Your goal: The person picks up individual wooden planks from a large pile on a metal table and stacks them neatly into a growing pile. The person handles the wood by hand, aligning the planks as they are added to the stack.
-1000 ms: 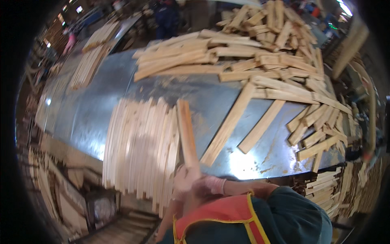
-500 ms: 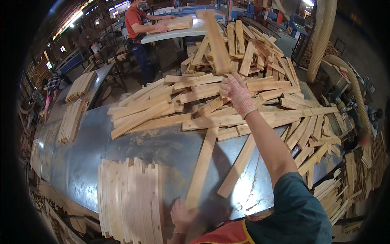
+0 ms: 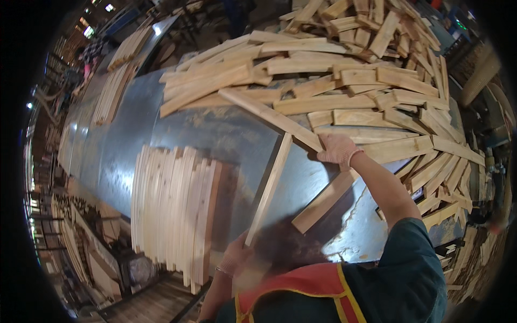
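My left hand (image 3: pixel 237 255), low in the middle, is closed round the near end of a narrow wooden strip (image 3: pixel 271 185). That strip points away from me and shows a slim face. In a pale work glove, my right hand (image 3: pixel 338 151) grips the near end of a wooden board (image 3: pixel 266 114), which slants up to the left. The board passes close to the strip's far end; whether they touch I cannot tell. A loose board (image 3: pixel 326 201) lies just below my right hand. Left of my left hand sits a neat stack of pale strips (image 3: pixel 173 210).
A large heap of loose boards (image 3: pixel 323 54) covers the far and right parts of the metal table (image 3: pixel 116 161). Smaller bundles of strips (image 3: pixel 112 96) lie at the far left. A thick hose (image 3: pixel 481 78) hangs at the right edge.
The view has tipped downward. My right hand has come nearer and holds a board slanting left; earlier a blurred board stood upright beyond it. The left-hand strip has turned to a narrower face.
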A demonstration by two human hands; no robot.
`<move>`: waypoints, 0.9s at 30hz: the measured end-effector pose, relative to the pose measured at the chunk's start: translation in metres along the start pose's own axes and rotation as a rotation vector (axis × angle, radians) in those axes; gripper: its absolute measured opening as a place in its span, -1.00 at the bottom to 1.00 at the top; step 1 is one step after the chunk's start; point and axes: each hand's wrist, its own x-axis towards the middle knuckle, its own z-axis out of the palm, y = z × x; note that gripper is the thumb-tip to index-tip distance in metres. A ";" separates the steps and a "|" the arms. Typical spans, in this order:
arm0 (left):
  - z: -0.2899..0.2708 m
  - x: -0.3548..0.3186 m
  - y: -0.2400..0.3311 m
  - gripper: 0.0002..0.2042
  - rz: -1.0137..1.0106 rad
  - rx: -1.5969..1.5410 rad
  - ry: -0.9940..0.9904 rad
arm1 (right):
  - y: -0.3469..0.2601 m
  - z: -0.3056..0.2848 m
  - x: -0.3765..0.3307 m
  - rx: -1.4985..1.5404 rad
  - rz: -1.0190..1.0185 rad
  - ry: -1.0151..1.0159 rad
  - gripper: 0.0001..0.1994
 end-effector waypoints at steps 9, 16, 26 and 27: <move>-0.012 -0.060 -0.066 -0.31 0.055 -0.555 0.024 | -0.172 0.194 -0.171 0.843 -0.052 -0.396 -0.29; -0.016 -0.021 -0.023 -0.24 0.059 0.669 0.534 | -0.318 0.246 -0.210 0.248 -0.536 -0.654 -0.40; -0.056 -0.049 -0.122 -0.06 0.218 1.117 1.046 | 0.005 0.090 -0.188 -0.090 0.685 0.772 -0.35; -0.055 -0.044 -0.118 -0.04 0.256 1.233 1.060 | 0.015 0.083 -0.190 0.024 0.657 0.655 -0.31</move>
